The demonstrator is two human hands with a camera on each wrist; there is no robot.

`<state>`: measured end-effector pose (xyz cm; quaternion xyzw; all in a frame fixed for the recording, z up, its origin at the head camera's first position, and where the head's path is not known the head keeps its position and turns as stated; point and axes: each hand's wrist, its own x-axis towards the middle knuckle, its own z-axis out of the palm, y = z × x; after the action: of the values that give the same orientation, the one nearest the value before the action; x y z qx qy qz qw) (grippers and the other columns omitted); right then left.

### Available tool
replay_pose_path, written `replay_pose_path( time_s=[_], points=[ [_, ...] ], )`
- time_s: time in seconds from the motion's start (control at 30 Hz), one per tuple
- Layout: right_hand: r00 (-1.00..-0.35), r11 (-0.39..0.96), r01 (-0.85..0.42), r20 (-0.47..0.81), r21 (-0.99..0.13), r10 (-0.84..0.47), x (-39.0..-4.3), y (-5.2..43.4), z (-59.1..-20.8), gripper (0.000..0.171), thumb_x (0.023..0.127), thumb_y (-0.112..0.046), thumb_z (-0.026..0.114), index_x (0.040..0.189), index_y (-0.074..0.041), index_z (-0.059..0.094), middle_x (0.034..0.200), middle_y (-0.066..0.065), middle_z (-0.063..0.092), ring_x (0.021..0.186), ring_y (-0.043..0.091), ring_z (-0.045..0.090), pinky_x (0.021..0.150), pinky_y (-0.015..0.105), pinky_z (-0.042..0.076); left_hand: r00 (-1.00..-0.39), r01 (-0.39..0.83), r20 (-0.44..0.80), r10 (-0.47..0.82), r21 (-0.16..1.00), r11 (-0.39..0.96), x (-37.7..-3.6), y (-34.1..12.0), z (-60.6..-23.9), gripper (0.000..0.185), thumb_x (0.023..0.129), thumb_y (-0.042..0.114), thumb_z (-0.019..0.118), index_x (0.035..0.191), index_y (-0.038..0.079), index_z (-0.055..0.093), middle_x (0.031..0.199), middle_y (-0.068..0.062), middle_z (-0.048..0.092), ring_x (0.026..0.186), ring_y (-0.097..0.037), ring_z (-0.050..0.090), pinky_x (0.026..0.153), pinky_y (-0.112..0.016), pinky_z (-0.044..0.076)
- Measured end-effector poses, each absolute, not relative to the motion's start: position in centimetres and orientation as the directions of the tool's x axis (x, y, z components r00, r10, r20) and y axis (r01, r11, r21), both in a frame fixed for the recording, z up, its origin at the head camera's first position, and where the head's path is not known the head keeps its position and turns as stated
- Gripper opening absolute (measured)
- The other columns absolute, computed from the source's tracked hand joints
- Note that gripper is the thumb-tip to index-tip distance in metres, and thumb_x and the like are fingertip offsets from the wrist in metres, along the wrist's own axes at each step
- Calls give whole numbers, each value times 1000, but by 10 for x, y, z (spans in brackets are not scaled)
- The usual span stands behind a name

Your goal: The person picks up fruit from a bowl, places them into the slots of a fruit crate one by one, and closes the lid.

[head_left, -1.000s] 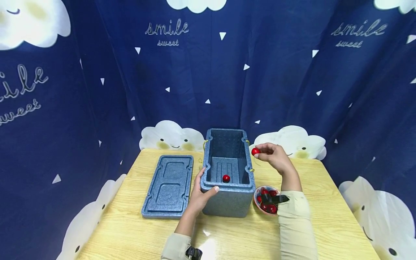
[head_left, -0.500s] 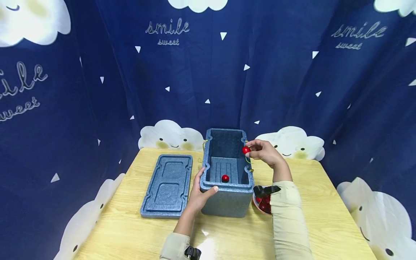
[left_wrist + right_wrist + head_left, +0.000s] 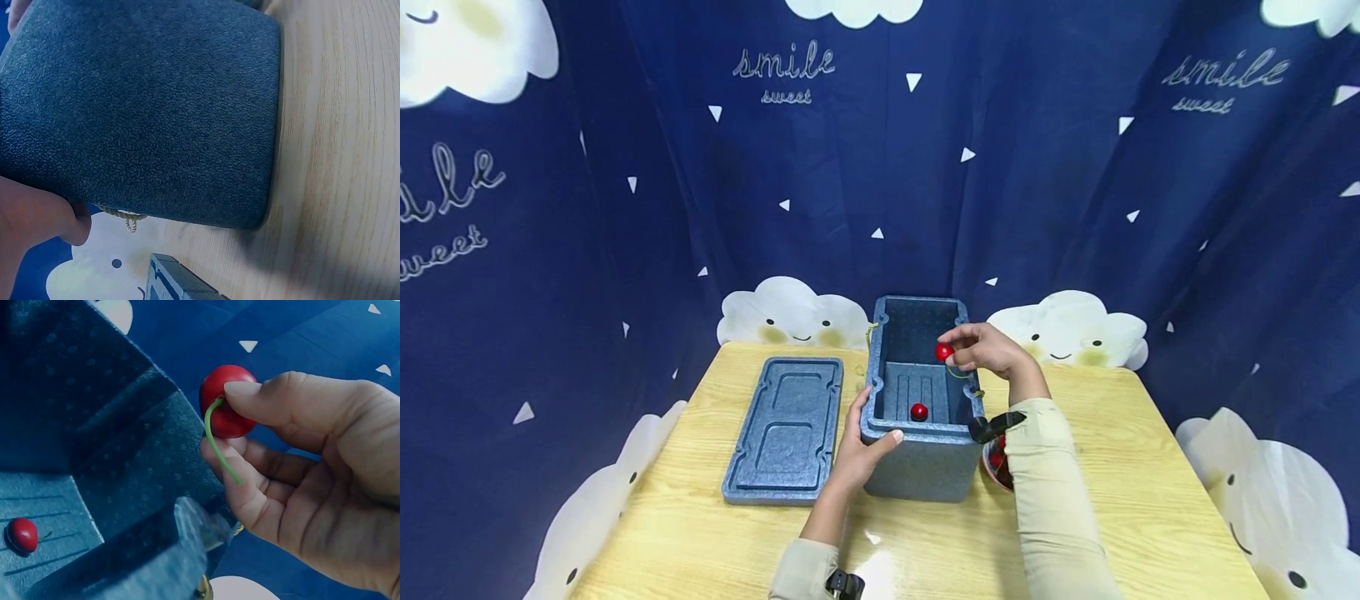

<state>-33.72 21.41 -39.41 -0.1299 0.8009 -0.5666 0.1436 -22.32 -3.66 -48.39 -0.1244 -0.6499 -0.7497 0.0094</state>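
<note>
- Two hands work at the open blue foam box in the head view. The left hand grips the box's near left corner, thumb curled over the rim. The right hand pinches a red cherry above the box's open top, near its right wall. A second cherry lies on the box floor. The lid lies flat on the table just left of the box; a bowl of cherries sits just right of the box, mostly hidden by the sleeve.
- Left wrist view: the box's outer wall fills the frame, with a finger pressed against it.
- Right wrist view: thumb and fingers pinch the cherry, its green stem curving down; the other cherry rests on the ribbed box floor.
</note>
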Motion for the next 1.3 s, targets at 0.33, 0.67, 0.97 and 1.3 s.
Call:
replay_pose_path(
  time_s=[0.33,0.67,0.97,1.3],
  points=[
    [-879,384,-34,-155,-923,-451,-343,204,-397,38,78,7,64,115,6,59,97,13,65,83,21,59,72,35,52,-968,176,202,148,969,-171,-221,-36,-487,82,78,2,70,145,7,24,145,-19,23,126,-38,31,99,-40,29],
    [-822,442,-53,-212,-896,-528,-344,196,-395,40,77,8,64,116,6,60,91,10,64,76,18,55,67,31,50,-966,184,213,148,965,-186,-223,-34,-489,82,78,1,70,145,7,23,143,-19,26,125,-37,33,99,-39,31],
    [-786,487,-84,-242,-869,-568,-352,184,-388,42,73,10,61,115,10,58,83,6,65,64,13,51,57,27,42,-962,205,235,137,958,-200,-230,-34,-494,82,77,-1,70,145,7,25,141,-19,30,122,-31,38,98,-34,33],
    [-785,546,-57,-300,-836,-541,-353,176,-380,35,78,6,66,113,2,62,88,6,66,78,15,59,68,30,50,-952,205,261,162,933,-298,-235,-31,-504,82,79,-9,64,146,8,21,140,-25,29,111,-23,47,90,-26,41]
  ],
)
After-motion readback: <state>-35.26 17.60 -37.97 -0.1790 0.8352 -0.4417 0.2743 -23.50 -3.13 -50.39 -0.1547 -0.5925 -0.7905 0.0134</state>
